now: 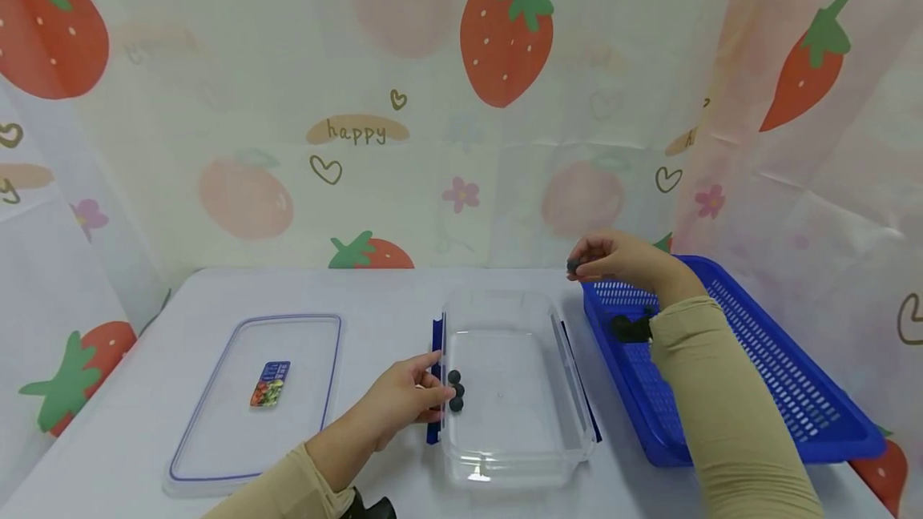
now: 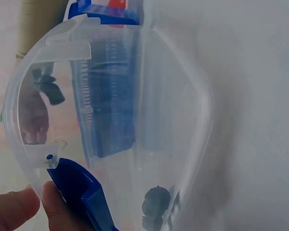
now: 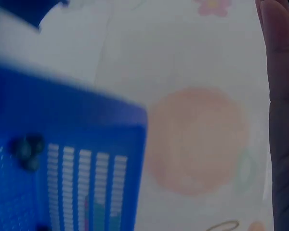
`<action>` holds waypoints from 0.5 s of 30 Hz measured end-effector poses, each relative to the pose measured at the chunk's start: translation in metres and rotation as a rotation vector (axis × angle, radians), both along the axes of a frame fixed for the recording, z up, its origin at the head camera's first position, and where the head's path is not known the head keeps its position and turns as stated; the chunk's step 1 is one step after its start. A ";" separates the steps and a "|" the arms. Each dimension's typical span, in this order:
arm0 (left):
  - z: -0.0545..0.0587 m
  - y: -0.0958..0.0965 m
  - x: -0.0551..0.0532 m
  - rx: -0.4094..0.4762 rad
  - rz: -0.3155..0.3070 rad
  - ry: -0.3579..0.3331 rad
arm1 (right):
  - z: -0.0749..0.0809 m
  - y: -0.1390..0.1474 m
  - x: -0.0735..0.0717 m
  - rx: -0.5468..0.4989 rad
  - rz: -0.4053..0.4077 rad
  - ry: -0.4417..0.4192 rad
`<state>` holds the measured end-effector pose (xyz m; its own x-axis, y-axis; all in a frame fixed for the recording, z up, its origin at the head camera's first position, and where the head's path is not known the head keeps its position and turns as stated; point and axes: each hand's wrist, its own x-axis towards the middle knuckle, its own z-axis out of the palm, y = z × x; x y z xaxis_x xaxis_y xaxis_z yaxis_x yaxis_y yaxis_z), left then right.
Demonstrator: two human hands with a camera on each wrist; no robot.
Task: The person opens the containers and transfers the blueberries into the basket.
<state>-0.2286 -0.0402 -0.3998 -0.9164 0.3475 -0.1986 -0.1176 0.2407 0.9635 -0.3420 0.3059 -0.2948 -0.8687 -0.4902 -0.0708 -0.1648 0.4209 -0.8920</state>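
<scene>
My left hand [image 1: 407, 399] pinches the left rim of a clear plastic box [image 1: 505, 455], its thumb over the inner side. Close to the thumb, several blueberries [image 1: 456, 404] lie in a row along the box's left wall; in the left wrist view these blueberries [image 2: 156, 201] show blurred through the plastic. Over the far end of a blue basket [image 1: 829, 451], my right hand [image 1: 613, 256] is raised with one dark blueberry [image 1: 573, 266] between thumb and fingers. More blueberries [image 3: 29, 151] sit inside the basket in the right wrist view.
A clear lid [image 1: 216, 415] with a blue seal and a sticker lies flat on the white table, left of the box. Dark blue clips [image 1: 433, 432] hang outward at both sides of the box. Behind the table is a strawberry-print curtain [image 1: 433, 183].
</scene>
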 end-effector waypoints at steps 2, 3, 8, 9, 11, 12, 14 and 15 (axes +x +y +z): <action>-0.001 0.000 0.000 -0.003 0.002 -0.002 | -0.003 0.012 0.002 0.001 -0.015 0.003; -0.001 0.000 0.000 -0.005 0.003 -0.002 | -0.005 0.018 0.003 0.007 -0.020 0.008; -0.001 0.001 0.000 -0.009 0.004 -0.004 | -0.017 0.044 0.009 0.053 -0.065 0.008; -0.001 0.001 0.000 -0.008 0.004 -0.004 | -0.021 0.048 0.009 0.065 -0.079 0.004; -0.001 0.001 0.000 -0.008 0.005 -0.004 | -0.028 0.057 0.009 0.078 -0.105 -0.014; -0.001 0.001 0.000 -0.007 0.006 -0.003 | -0.031 0.061 0.009 0.084 -0.116 -0.022; -0.001 0.001 0.000 -0.010 0.009 -0.003 | -0.038 0.067 0.008 0.093 -0.140 -0.035; -0.001 0.001 0.000 -0.012 0.011 -0.003 | -0.041 0.069 0.007 0.083 -0.143 -0.044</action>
